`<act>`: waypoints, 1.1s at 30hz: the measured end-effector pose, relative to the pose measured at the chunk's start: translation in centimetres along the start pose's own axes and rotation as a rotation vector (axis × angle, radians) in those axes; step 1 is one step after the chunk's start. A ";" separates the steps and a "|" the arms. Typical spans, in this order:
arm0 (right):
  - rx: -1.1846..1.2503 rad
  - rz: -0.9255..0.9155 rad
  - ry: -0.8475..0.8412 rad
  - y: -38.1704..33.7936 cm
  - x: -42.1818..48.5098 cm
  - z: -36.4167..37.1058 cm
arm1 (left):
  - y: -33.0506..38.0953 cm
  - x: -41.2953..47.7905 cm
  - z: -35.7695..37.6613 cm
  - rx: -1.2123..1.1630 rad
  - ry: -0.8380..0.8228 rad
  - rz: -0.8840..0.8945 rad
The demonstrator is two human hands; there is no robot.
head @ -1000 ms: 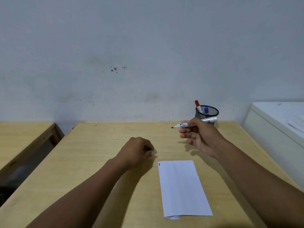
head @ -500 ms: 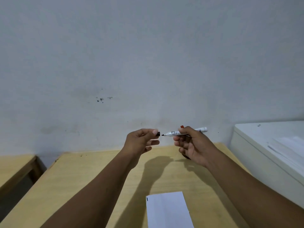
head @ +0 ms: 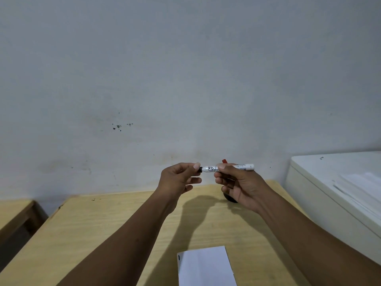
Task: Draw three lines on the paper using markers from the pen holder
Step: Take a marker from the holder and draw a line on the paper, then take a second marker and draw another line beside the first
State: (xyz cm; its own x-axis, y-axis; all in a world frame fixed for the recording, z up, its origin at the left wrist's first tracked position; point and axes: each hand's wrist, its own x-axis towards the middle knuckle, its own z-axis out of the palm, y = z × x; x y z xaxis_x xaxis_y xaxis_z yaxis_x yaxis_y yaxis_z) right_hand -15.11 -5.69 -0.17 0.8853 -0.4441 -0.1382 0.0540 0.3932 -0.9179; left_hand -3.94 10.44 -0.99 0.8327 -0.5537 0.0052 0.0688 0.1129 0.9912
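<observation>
I hold a white marker [head: 213,168] level in the air above the wooden table [head: 115,230]. My right hand [head: 237,182] grips its barrel. My left hand [head: 179,179] pinches the black cap [head: 199,169], which sits on the marker's left end. The white paper [head: 206,267] lies on the table near the bottom edge, with a short black mark [head: 178,257] in its top left corner. The black mesh pen holder [head: 229,198] is almost wholly hidden behind my right hand; only its base and a red marker tip [head: 224,161] show.
A white cabinet [head: 305,182] with paper sheets [head: 362,188] on top stands to the right of the table. A second wooden table [head: 14,209] is at the left, across a gap. A grey wall rises right behind the table.
The view tilted upward, then held. My left hand rose from the table with the cap and met the marker tip. The cap now covers the tip, which was bare half a second ago.
</observation>
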 end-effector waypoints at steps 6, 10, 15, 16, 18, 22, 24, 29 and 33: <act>-0.059 -0.016 -0.043 -0.1 0.0 -1.0 | -0.4 0.7 0.6 0.033 -0.047 0.061; -0.185 0.030 -0.036 -1.8 0.2 -2.8 | -0.5 1.1 2.0 0.106 -0.053 0.102; -0.548 -0.043 0.270 -5.6 1.6 -8.3 | 0.7 3.7 3.5 0.300 0.097 0.283; -0.666 -0.089 0.305 -6.1 1.8 -9.1 | 1.0 4.2 4.1 0.347 0.117 0.305; -0.883 -0.166 0.323 -6.5 2.2 -10.1 | 1.4 5.2 5.2 0.441 0.139 0.354; -1.185 -0.224 0.252 -6.3 3.3 -10.1 | 1.0 7.1 7.3 0.712 0.076 0.439; -1.253 -0.230 0.218 -6.1 3.9 -10.1 | 0.4 7.9 8.1 0.846 0.021 0.441; -1.284 -0.229 0.176 -6.0 5.2 -9.5 | -0.8 7.9 9.1 0.993 -0.114 0.413; -1.223 -0.233 0.179 -5.7 5.2 -8.9 | -1.3 7.9 9.0 1.080 -0.206 0.394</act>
State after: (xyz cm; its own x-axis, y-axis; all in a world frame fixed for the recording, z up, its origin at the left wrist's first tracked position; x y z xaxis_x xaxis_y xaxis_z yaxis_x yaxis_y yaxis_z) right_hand -14.92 -17.46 1.07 0.8322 -0.5429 0.1127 -0.3472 -0.6687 -0.6575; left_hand -2.41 -1.46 -1.01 0.5805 -0.7713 0.2611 -0.7602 -0.3986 0.5130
